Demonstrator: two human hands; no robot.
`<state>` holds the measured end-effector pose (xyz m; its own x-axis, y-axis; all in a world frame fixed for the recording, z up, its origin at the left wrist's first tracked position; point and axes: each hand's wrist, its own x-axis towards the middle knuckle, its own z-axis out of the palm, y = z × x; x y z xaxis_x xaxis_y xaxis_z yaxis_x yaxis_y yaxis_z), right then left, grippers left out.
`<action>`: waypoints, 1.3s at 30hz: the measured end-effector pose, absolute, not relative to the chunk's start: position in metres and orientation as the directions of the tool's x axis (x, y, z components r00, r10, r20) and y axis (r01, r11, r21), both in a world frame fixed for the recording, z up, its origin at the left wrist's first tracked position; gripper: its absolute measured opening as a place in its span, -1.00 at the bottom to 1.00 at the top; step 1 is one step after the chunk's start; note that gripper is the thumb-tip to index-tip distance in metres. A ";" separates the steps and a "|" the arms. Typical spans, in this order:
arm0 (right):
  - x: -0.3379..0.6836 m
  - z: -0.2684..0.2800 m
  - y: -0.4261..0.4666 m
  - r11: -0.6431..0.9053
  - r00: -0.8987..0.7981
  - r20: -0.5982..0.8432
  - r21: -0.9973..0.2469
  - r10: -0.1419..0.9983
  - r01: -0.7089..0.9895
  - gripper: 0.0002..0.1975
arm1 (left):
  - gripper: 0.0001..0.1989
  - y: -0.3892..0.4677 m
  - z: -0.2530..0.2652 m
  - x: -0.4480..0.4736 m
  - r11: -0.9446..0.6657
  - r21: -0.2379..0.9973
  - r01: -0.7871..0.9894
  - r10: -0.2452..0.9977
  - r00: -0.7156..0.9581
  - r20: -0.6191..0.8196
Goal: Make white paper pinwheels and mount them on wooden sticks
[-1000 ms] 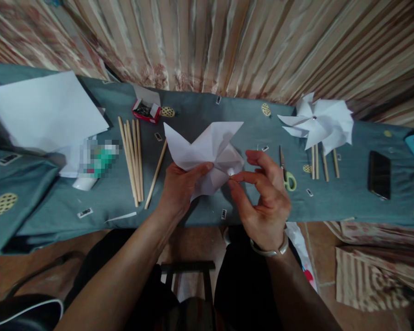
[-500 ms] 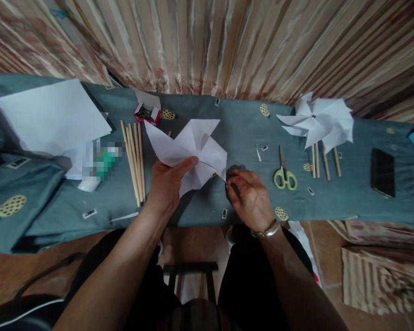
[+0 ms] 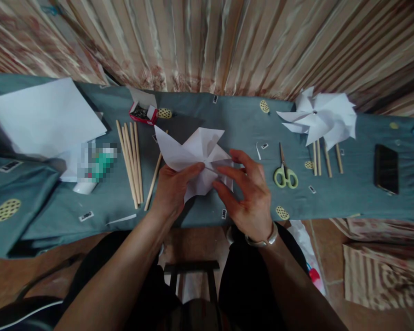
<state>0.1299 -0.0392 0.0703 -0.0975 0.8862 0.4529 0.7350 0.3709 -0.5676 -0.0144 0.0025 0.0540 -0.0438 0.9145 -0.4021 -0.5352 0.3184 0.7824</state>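
Note:
A white paper pinwheel (image 3: 179, 147) with blades partly folded toward its middle is held above the table. My left hand (image 3: 170, 188) grips it from the lower left, the thumb pressed down near the centre and the other fingers hidden underneath. On the right side of the paper, my right hand (image 3: 246, 193) has its thumb and index finger closed on a folded blade close to the centre, the middle finger stretched over the right edge. Beside my left hand lies a single wooden stick (image 3: 155, 177).
Left are wooden sticks (image 3: 131, 161), a red box of small metal pieces (image 3: 144, 113), white paper sheets (image 3: 44, 115) and a blurred bottle (image 3: 101, 165). To the right lie scissors (image 3: 285, 177), finished pinwheels (image 3: 334, 117) on sticks and a phone (image 3: 386, 168). A striped curtain (image 3: 207, 46) hangs behind.
My right hand has moved from the pinwheel's lower right tip up and left toward its centre, folding that blade inward. My left thumb stays near the middle.

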 end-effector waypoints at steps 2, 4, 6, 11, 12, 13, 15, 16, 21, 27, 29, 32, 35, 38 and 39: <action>0.129 0.068 -0.039 0.372 -0.116 0.444 -0.550 0.889 0.748 -0.81 | -0.78 0.002 0.055 -0.013 0.316 0.777 -0.544 0.916 -0.040 -0.400; 0.128 0.067 -0.039 0.374 -0.119 0.442 -0.552 0.889 0.745 -0.83 | -0.78 0.002 0.056 -0.012 0.299 0.780 -0.550 0.921 -0.046 -0.386; 0.128 0.067 -0.039 0.369 -0.108 0.439 -0.567 0.892 0.737 -0.85 | -0.79 0.002 0.056 -0.011 0.277 0.781 -0.560 0.928 -0.053 -0.368; 0.127 0.068 -0.040 0.354 -0.094 0.415 -0.611 0.905 0.708 -0.93 | -0.81 0.003 0.056 -0.011 0.252 0.763 -0.596 0.935 -0.052 -0.350; 0.128 0.068 -0.040 0.347 -0.087 0.407 -0.624 0.909 0.700 -0.94 | -0.82 0.003 0.056 -0.011 0.251 0.760 -0.599 0.934 -0.056 -0.352; 0.128 0.068 -0.040 0.336 -0.077 0.397 -0.640 0.915 0.691 -0.94 | -0.82 0.003 0.056 -0.011 0.251 0.760 -0.600 0.932 -0.062 -0.357; 0.129 0.069 -0.039 0.308 -0.047 0.377 -0.674 0.925 0.671 -0.95 | -0.82 0.003 0.057 -0.010 0.259 0.764 -0.591 0.926 -0.074 -0.370; 0.129 0.069 -0.039 0.293 -0.028 0.367 -0.689 0.930 0.663 -0.95 | -0.82 0.002 0.057 -0.010 0.266 0.765 -0.586 0.922 -0.077 -0.380; 0.130 0.068 -0.037 0.249 0.027 0.353 -0.709 0.935 0.660 -0.99 | -0.83 0.000 0.057 -0.009 0.284 0.746 -0.602 0.916 -0.059 -0.396; 0.128 0.066 -0.034 0.189 0.088 0.330 -0.718 0.940 0.670 -0.98 | -0.85 -0.003 0.054 -0.009 0.287 0.754 -0.591 0.925 -0.033 -0.378; 0.128 0.066 -0.033 0.175 0.098 0.319 -0.722 0.943 0.670 -0.97 | -0.86 -0.003 0.053 -0.010 0.285 0.760 -0.584 0.927 -0.032 -0.373; 0.128 0.066 -0.032 0.163 0.102 0.309 -0.722 0.946 0.673 -0.97 | -0.85 -0.003 0.053 -0.010 0.288 0.765 -0.576 0.928 -0.031 -0.372; 0.128 0.066 -0.032 0.164 0.097 0.310 -0.713 0.946 0.681 -0.97 | -0.83 -0.004 0.053 -0.010 0.297 0.771 -0.564 0.926 -0.027 -0.376; 0.128 0.065 -0.032 0.177 0.086 0.320 -0.706 0.943 0.686 -0.98 | -0.79 -0.005 0.053 -0.009 0.305 0.786 -0.538 0.925 -0.030 -0.380; 0.128 0.065 -0.032 0.179 0.087 0.324 -0.705 0.942 0.686 -0.98 | -0.77 -0.005 0.053 -0.009 0.306 0.789 -0.532 0.925 -0.031 -0.380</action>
<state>0.1277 -0.0322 0.0650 0.0869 0.9420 0.3242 0.6859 0.1795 -0.7052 -0.0089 -0.0048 0.0532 -0.0311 0.9245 -0.3798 -0.5325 0.3063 0.7891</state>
